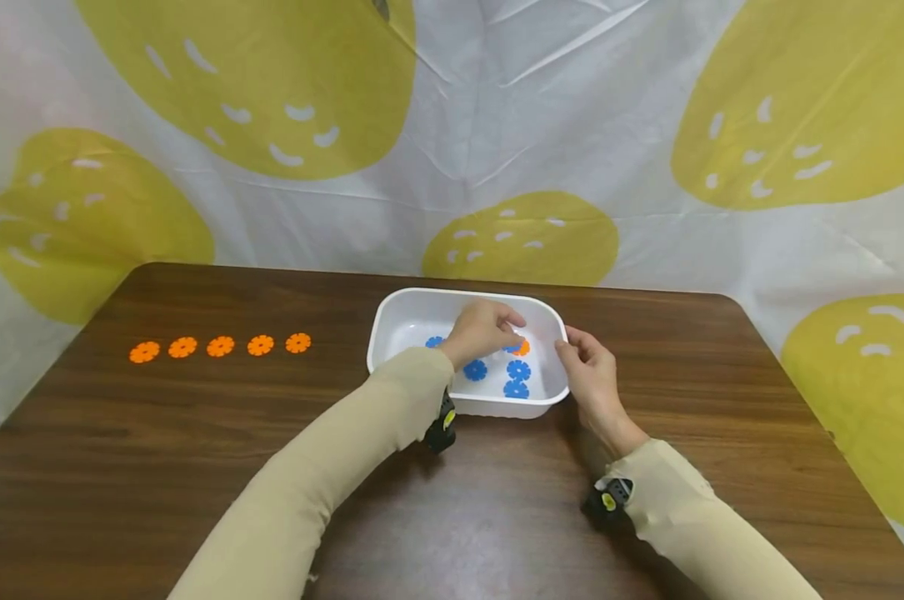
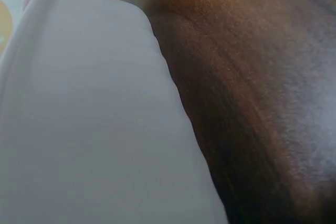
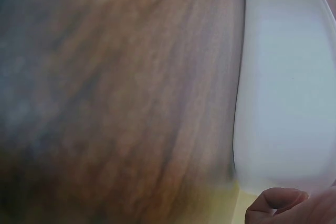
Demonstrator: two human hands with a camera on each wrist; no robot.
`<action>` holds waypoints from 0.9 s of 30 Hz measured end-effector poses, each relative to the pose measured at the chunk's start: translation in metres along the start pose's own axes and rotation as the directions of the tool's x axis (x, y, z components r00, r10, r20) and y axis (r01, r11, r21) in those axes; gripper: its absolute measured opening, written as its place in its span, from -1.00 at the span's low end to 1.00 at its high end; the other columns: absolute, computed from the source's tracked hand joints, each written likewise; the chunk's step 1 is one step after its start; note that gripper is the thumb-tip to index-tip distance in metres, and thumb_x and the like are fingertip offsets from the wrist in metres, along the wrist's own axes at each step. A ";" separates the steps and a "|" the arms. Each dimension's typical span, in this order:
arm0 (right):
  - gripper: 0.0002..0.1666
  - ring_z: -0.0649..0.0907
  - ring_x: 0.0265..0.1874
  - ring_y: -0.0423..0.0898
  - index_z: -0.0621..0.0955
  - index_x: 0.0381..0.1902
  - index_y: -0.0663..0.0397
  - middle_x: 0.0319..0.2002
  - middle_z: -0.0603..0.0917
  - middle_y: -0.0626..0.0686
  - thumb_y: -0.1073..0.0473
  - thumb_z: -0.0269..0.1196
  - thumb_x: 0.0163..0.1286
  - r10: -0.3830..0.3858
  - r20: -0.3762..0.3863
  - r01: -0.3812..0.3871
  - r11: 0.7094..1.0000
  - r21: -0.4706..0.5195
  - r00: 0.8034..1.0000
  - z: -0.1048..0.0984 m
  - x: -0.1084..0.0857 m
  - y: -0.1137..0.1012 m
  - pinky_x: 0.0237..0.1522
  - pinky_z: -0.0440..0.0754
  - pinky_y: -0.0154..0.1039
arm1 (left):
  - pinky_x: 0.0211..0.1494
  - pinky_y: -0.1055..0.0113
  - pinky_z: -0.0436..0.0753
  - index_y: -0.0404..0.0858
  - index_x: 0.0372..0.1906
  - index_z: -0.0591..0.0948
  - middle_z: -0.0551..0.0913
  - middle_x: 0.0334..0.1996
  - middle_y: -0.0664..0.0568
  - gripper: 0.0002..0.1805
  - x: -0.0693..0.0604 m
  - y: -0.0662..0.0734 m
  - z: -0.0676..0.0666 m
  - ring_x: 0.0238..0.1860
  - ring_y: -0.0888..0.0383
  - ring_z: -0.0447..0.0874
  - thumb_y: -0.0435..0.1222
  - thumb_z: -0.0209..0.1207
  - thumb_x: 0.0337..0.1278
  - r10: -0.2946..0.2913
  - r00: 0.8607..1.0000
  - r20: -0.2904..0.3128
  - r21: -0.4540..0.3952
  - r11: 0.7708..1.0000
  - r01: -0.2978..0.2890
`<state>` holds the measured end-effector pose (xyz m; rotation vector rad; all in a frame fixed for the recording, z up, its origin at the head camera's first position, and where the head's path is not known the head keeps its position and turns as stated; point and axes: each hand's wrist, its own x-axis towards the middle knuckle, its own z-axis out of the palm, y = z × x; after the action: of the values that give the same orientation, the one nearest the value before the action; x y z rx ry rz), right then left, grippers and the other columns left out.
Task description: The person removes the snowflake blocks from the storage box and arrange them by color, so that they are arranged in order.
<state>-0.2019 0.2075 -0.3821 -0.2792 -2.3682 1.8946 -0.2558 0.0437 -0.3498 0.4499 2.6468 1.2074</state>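
Observation:
A white plastic basin (image 1: 392,333) stands on the table with several blue flower-shaped discs (image 1: 518,369) and an orange disc (image 1: 523,347) inside. My left hand (image 1: 485,329) reaches down into it. Its fingertips are at the orange disc and a blue one beside it; whether they pinch either cannot be made out. At the basin's right end my right hand (image 1: 590,375) grips the rim, thumb on the near side and fingers round the outside. The left wrist view shows the basin's outer wall (image 2: 100,103). Part of the right hand (image 3: 278,205) shows in the right wrist view.
Left of the basin, several orange discs (image 1: 221,347) lie spaced out in a row on the brown wooden table (image 1: 272,425). A white curtain (image 1: 452,133) with yellow fruit shapes hangs behind the table's far edge.

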 end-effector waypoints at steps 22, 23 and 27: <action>-0.57 0.58 -0.25 -0.08 0.45 0.18 0.32 -0.06 0.53 0.34 0.23 0.03 0.42 -0.016 -0.017 0.016 1.000 0.022 1.000 0.001 -0.001 0.003 -0.27 0.60 -0.42 | -0.31 0.49 0.40 -0.19 0.02 0.65 0.70 -0.30 -0.03 -0.64 0.013 -0.003 0.014 -0.35 0.20 0.51 -0.30 0.31 0.04 0.005 0.999 0.045 0.154 0.988 -0.012; -0.57 0.58 -0.24 -0.08 0.45 0.18 0.32 -0.05 0.53 0.34 0.23 0.03 0.42 -0.015 -0.015 0.015 1.000 0.019 1.000 0.000 -0.002 0.003 -0.26 0.59 -0.43 | -0.28 0.48 0.41 -0.19 0.02 0.65 0.70 -0.30 -0.03 -0.63 0.012 -0.002 0.014 -0.34 0.20 0.51 -0.29 0.32 0.03 0.009 0.999 0.041 0.162 0.987 -0.016; -0.57 0.58 -0.24 -0.07 0.45 0.19 0.31 -0.05 0.53 0.34 0.22 0.03 0.42 -0.013 -0.015 0.013 1.000 0.015 1.000 -0.001 -0.003 0.003 -0.25 0.60 -0.41 | -0.18 0.45 0.45 -0.19 0.01 0.65 0.71 -0.29 -0.02 -0.61 0.013 -0.003 0.017 -0.30 0.20 0.55 -0.30 0.34 -0.01 0.024 0.999 0.033 0.180 0.983 -0.030</action>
<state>-0.1989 0.2082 -0.3847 -0.2758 -2.3395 1.8968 -0.2630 0.0586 -0.3639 0.5312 2.7434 0.9627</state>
